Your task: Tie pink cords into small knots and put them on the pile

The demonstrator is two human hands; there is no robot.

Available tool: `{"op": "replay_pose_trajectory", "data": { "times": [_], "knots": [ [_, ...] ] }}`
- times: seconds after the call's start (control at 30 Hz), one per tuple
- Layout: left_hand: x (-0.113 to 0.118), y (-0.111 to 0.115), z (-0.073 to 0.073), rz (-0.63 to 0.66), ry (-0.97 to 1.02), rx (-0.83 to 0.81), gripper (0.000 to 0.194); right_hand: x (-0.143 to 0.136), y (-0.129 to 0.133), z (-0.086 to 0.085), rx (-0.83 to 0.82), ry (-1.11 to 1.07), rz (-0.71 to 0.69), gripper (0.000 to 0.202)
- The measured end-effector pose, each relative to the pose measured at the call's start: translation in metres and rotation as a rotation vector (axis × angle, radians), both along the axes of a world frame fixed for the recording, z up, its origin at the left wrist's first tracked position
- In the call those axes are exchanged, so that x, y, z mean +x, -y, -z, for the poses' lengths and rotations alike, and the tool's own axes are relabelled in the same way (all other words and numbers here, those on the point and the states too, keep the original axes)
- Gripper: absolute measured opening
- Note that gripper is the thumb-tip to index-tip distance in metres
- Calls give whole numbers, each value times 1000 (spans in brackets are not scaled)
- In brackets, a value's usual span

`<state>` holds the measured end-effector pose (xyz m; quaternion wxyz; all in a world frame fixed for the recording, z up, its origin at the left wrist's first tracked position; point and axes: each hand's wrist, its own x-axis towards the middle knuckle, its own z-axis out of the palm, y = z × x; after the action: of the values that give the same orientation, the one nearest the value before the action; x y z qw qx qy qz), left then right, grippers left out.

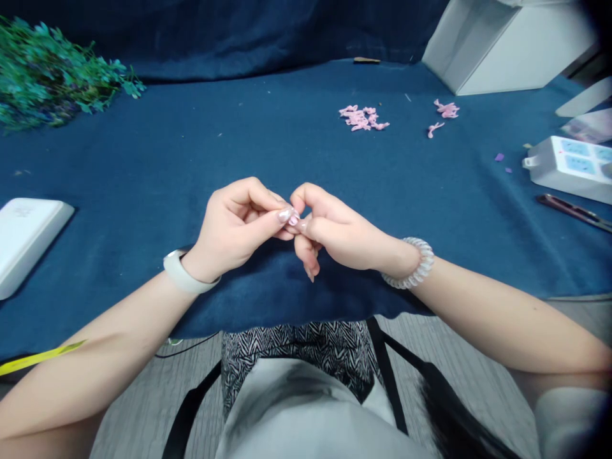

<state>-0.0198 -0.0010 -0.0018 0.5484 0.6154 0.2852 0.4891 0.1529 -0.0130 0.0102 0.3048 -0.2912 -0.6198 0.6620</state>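
Near the front edge of the blue cloth, my left hand (pixel 239 224) and my right hand (pixel 345 231) meet fingertip to fingertip. A small pink piece (pixel 293 220) shows between them, mostly covered by the fingers. Thumb and forefinger of my left hand pinch it. The thumb of my right hand presses against its other side, with the lower fingers curled beneath. Farther back lie a loose pile of small pink twisted pieces (pixel 358 118), a smaller cluster (pixel 447 109) and a single pink piece (pixel 435 130) beside that cluster.
Green artificial foliage (pixel 52 76) fills the back left. A white box-like device (pixel 31 239) lies at the left edge, above a yellow strip (pixel 41 358). At right are a white power strip (pixel 574 167), a dark slim tool (pixel 574 211) and a large white box (pixel 521 51).
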Motion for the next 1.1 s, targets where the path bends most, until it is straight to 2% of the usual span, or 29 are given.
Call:
{"op": "replay_pose_trajectory", "data": {
  "times": [0.5, 0.8, 1.1],
  "knots": [
    [3, -1, -1, -10, 25, 54, 15, 0, -1, 1, -34, -20, 19, 13],
    [3, 0, 1, -102, -24, 48, 18, 0, -3, 2, -55, -7, 55, 14],
    [6, -1, 1, -168, -74, 219, 16, -1, -4, 4, -61, -2, 70, 11]
  ]
}}
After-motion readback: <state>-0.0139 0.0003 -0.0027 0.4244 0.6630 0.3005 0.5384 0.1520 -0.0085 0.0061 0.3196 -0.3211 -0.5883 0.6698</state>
